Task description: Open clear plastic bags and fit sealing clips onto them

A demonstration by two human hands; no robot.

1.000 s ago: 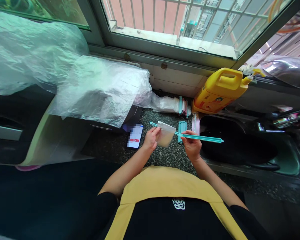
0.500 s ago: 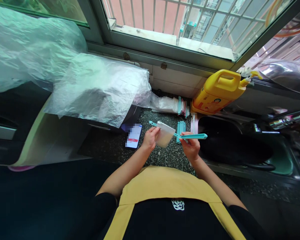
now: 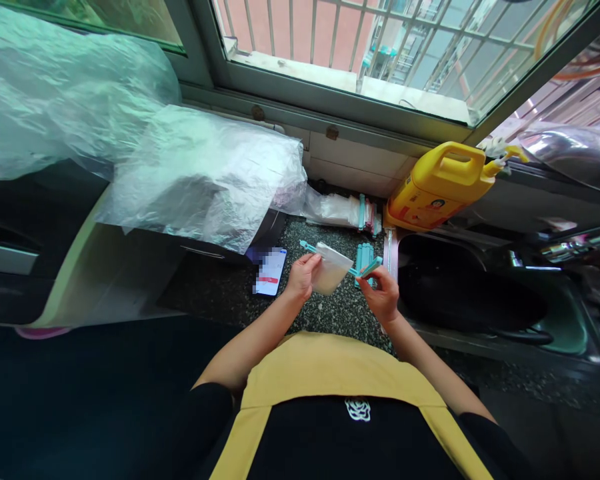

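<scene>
My left hand [image 3: 301, 276] pinches a small clear bag [image 3: 331, 272] with pale contents over the counter, thumb along its upper left edge. A teal bag sealing clip [image 3: 371, 267] has one thin arm behind the bag's upper part, its end poking out at the left. Its other arm swings out at the hinge on the right, where the fingers of my right hand [image 3: 383, 297] are closed on it. Several more teal sealing clips [image 3: 364, 251] lie side by side just behind that hand.
A phone [image 3: 271, 272] lies left of my left hand. Behind are clipped bags [image 3: 336, 210] and a yellow pump jug [image 3: 433, 190]. To the right, a dark pan [image 3: 460, 287] sits in the sink [image 3: 573, 327]. Plastic sheeting [image 3: 205, 173] covers things at the left.
The clip's free arm has swung from pointing right to angling up and away, appearing shorter. My right hand has turned slightly with it. My left hand still holds the bag.
</scene>
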